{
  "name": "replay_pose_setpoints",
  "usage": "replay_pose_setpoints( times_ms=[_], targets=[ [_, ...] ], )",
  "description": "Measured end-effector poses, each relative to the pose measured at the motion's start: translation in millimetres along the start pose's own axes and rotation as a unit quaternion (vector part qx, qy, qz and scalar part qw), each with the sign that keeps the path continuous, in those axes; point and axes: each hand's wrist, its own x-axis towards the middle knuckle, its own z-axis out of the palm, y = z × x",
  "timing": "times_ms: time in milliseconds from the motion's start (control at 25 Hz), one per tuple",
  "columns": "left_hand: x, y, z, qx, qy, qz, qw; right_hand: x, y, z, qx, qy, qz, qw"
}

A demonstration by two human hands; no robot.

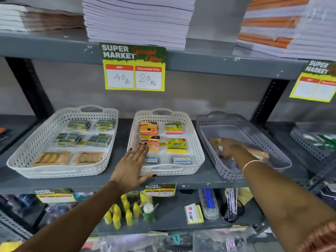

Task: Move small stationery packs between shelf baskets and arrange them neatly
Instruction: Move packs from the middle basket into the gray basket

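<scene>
Three baskets stand on the grey shelf. The left white basket [27, 153] holds blue-green packs [78, 124] in rows and tan rubber-band packs [52, 158] in front. The middle white basket [197, 142] holds sticky-note packs [173, 128] in two columns. My left hand [132, 164] lies flat and open over that basket's front left corner, fingers spread. In the grey basket [272, 151] on the right, my right hand [230, 147] reaches down onto clear packs with tan contents [260, 153]; the blur hides whether its fingers are closed on one.
A yellow-green price sign [134, 70] hangs from the shelf above, under stacks of notebooks [138, 20]. Another grey basket [309, 140] sits at the far right. The lower shelf holds yellow glue bottles [125, 213], pens and packets. Black uprights [27, 84] frame the bay.
</scene>
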Motion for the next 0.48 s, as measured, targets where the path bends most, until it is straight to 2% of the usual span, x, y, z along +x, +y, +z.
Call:
replay_pose_setpoints(
  times_ms=[120, 280, 400, 480],
  targets=[
    [1.0, 0.3, -1.1, 0.004, -0.013, -0.006, 1.0, -4.4, -15.5, -32.6, 0.07, 0.086, 0.025, 0.994],
    [1.4, 0.6, -1.6, -0.001, -0.011, -0.001, 1.0, -22.3, -75.8, -82.6, 0.128, 0.152, -0.036, 0.979],
    [0.0, 1.5, -3.7, 0.005, 0.009, -0.005, 1.0, -47.6, -135.0, -87.3, 0.154, 0.122, -0.141, 0.97],
    [-7.2, -2.1, -3.2, -0.01, 0.024, -0.036, 0.999, -65.7, -168.0, -75.2, 0.167, 0.08, -0.202, 0.962]
  ],
)
